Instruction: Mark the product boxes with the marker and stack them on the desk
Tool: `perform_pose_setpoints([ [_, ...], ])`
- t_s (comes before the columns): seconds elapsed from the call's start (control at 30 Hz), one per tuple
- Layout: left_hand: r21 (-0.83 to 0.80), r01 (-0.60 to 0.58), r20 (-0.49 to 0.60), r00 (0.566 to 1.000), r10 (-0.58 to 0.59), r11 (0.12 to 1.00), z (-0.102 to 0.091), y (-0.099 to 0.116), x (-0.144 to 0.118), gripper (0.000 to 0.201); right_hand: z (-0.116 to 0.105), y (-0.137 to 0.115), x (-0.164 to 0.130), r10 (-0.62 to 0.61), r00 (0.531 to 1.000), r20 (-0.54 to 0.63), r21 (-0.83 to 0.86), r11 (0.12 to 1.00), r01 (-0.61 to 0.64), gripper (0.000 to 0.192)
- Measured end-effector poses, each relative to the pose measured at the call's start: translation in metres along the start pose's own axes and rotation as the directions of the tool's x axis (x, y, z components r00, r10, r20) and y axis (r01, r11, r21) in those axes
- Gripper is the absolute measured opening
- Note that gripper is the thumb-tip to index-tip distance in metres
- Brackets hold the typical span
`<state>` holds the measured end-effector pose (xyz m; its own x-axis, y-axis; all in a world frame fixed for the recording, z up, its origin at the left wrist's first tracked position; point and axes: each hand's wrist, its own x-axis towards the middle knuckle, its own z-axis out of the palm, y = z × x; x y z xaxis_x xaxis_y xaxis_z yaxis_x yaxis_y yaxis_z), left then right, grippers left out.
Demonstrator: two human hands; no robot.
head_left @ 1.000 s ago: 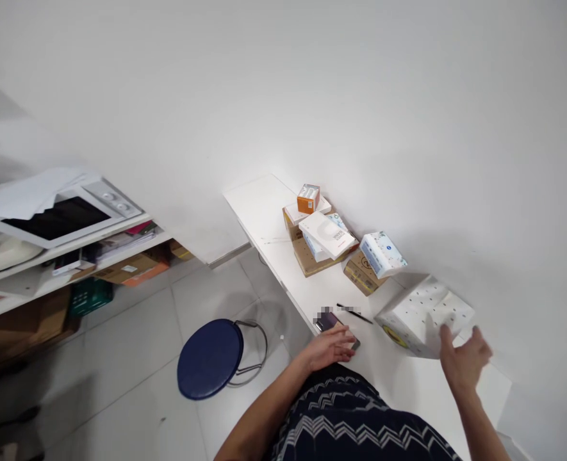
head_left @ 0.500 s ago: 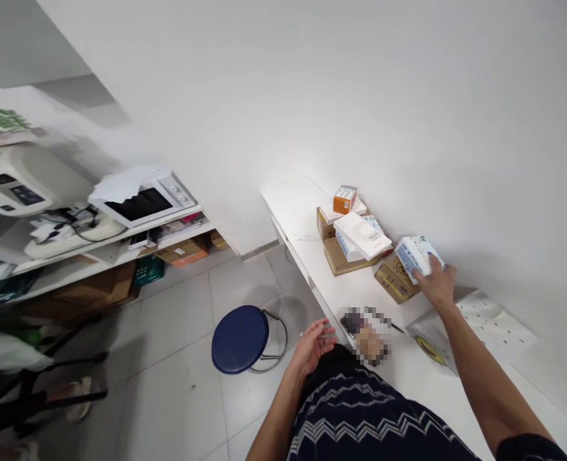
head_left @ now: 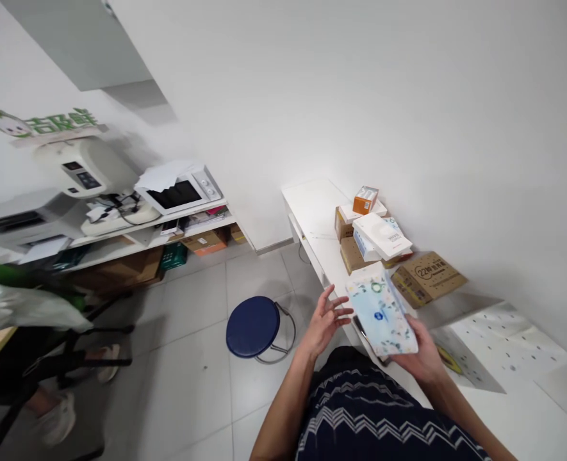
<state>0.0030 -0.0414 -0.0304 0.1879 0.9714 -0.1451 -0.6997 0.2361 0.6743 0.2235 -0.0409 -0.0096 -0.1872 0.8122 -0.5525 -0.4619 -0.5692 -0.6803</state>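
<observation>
Lifted off the brown carton (head_left: 427,275) since half a second ago, the floral pack (head_left: 377,314) is now held in front of the body, above the near edge of the white surface (head_left: 307,198). Its near right corner is gripped by the right hand (head_left: 422,355), and its broad, pale blue face is turned up toward the camera. The left hand (head_left: 325,330) is held open, with fingers spread, just left of the pack; whether the pack is touched by its fingertips cannot be told. A dark object (head_left: 360,328) is partly hidden beneath the pack.

On the right, the carton's printed top is now uncovered, and nearer still a white dotted box (head_left: 509,336) is seen beside it. Beyond the pack, several boxes are piled on the surface, among them a slim white box (head_left: 382,234) laid at a tilt and a small orange box (head_left: 364,202) set at the far end of the pile. To the left, a round blue stool (head_left: 252,326) is placed on the tiled floor (head_left: 191,384), and a microwave (head_left: 177,195) topped with papers (head_left: 165,176) is kept on a shelf farther off.
</observation>
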Motion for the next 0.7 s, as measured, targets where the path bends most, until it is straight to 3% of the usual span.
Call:
perform_pose_setpoints([
  [0.1, 0.019, -0.114, 0.116, 0.987, 0.111, 0.993, 0.011, 0.010, -0.014, 0.120, 0.008, 0.025, 0.004, 0.104, 0.979, 0.175, -0.121, 0.989, -0.084, 0.056],
  [0.17, 0.066, -0.166, 0.140, 0.978, 0.155, 0.984, 0.014, 0.011, -0.025, 0.125, 0.010, 0.034, 0.008, 0.174, 0.948, 0.268, -0.144, 0.980, -0.139, 0.062],
  [0.27, 0.150, -0.263, 0.110, 0.962, 0.248, 0.953, 0.013, 0.008, -0.035, 0.113, 0.015, 0.040, 0.012, 0.239, 0.904, 0.354, -0.146, 0.969, -0.200, 0.071],
  [0.37, 0.297, -0.367, 0.072, 0.929, 0.362, 0.882, 0.012, 0.007, -0.041, 0.094, 0.023, 0.041, 0.018, 0.239, 0.890, 0.388, -0.129, 0.970, -0.205, 0.071],
  [0.43, 0.464, -0.424, 0.065, 0.892, 0.447, 0.778, 0.012, 0.010, -0.042, 0.084, 0.029, 0.042, 0.022, 0.226, 0.890, 0.397, -0.123, 0.974, -0.192, 0.063],
  [0.53, 0.708, -0.471, 0.100, 0.804, 0.586, 0.526, 0.012, 0.015, -0.043, 0.071, 0.036, 0.045, 0.026, 0.188, 0.898, 0.398, -0.140, 0.980, -0.143, 0.051],
  [0.6, 0.809, -0.454, 0.120, 0.749, 0.652, 0.373, 0.010, 0.016, -0.044, 0.066, 0.040, 0.048, 0.026, 0.159, 0.909, 0.386, -0.150, 0.983, -0.108, 0.049],
  [0.7, 0.908, -0.363, 0.118, 0.702, 0.703, 0.210, 0.005, 0.013, -0.045, 0.066, 0.045, 0.049, 0.024, 0.144, 0.915, 0.377, -0.159, 0.983, -0.089, 0.049],
])
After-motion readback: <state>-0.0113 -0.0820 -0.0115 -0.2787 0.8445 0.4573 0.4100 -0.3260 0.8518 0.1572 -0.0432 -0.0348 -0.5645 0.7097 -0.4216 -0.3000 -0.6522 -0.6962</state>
